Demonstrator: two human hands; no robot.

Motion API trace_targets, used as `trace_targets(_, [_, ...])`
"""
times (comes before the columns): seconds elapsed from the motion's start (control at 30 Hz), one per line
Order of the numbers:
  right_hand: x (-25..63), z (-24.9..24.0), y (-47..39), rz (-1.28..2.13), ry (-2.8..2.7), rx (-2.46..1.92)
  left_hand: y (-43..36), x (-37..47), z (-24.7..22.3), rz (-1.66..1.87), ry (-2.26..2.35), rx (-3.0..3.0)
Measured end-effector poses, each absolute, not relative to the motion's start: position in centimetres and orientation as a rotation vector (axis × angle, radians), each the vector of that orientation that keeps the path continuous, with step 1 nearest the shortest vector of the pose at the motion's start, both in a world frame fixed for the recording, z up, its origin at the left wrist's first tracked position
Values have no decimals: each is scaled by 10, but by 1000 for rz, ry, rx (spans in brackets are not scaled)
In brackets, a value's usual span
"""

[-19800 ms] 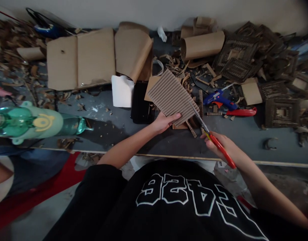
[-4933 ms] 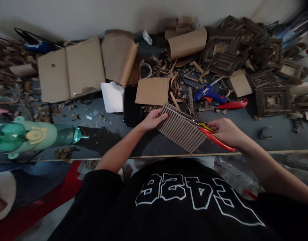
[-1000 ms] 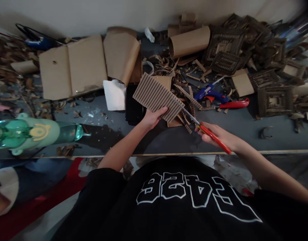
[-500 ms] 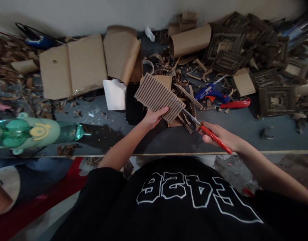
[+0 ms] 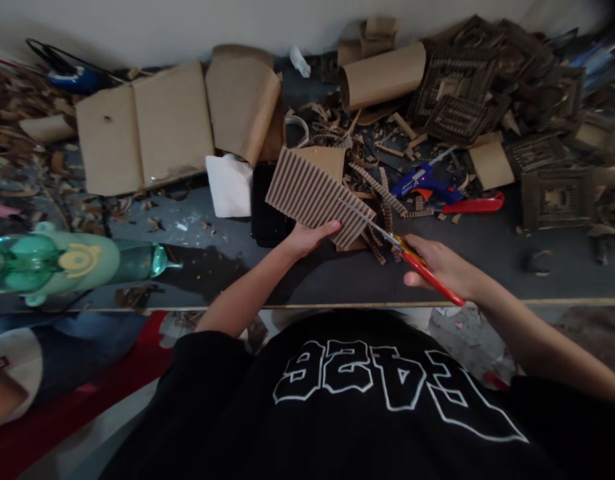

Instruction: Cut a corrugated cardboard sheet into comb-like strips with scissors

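Swung up and away from the near edge of the tabletop since the earlier frame, the sheet of ridged card now overlaps the brown card behind it, and another ridged strip lies near the glue gun. The left hand pinches the sheet at its near side, thumb on top, with the fingers mostly hidden beneath. The right hand is curled loosely at the scissors, its thumb apart from the fingers; their blades reach in from the sheet's right end, roughly along the ridges, to about its middle. Judging by that, the present cut is partway, and the stretch towards the left end looks uncut, though how far it is severed under the blades cannot be told. Several narrow strips are already off and loose beside the sheet, while a broad part of it remains whole. Layered square pieces sit further right.
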State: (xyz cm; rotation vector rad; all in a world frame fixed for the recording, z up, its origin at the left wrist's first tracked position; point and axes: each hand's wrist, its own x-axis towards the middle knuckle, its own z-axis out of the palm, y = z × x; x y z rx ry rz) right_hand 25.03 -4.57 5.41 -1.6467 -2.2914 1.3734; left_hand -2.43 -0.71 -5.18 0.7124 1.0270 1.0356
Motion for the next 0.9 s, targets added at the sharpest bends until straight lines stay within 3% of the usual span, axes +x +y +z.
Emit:
trace_targets(0.43, [243,48,-45,1297,-2284,-1629,-5,-27,-43,1035,908,662])
trace_targets(0.9, [250,49,-48,1454,-2242,-1437,-3,-27,-45,1058,902,623])
